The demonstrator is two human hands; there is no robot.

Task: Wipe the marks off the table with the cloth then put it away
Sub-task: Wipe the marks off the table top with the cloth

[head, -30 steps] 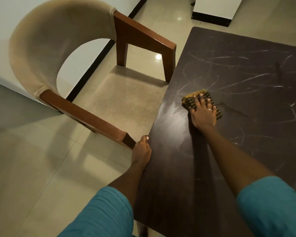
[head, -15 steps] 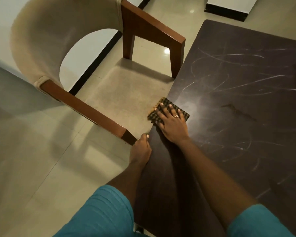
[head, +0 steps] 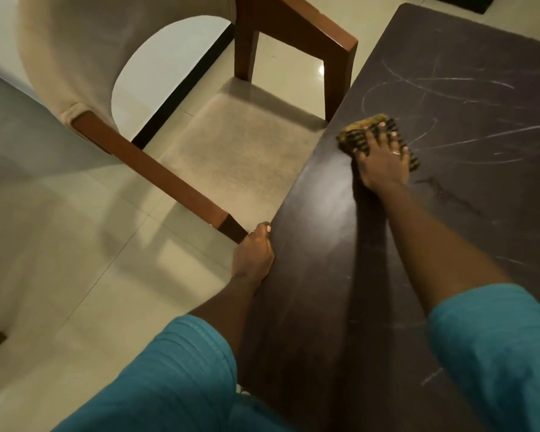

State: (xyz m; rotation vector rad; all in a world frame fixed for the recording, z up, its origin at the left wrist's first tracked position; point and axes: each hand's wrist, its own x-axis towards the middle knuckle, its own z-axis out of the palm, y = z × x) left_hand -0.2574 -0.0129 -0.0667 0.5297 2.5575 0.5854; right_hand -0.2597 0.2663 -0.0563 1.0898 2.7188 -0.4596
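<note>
A dark brown table (head: 340, 275) fills the right side, with white chalk-like marks (head: 449, 85) scrawled across its far part. My right hand (head: 384, 160) presses flat on a folded yellow-and-black checked cloth (head: 357, 132) near the table's left edge, fingers spread over it. The cloth's near half is hidden under the palm. My left hand (head: 253, 254) grips the table's left edge, closer to me. The strip of table between the two hands looks smeared and free of lines.
A beige upholstered chair (head: 247, 151) with brown wooden arms (head: 156, 169) stands against the table's left edge, one arm end touching near my left hand. Pale floor tiles (head: 60, 260) lie to the left. A white wall with black skirting runs behind the chair.
My right hand slid the cloth from the table's left edge away from me and slightly right, up toward the white marks. The left hand has kept its grip on the edge.
</note>
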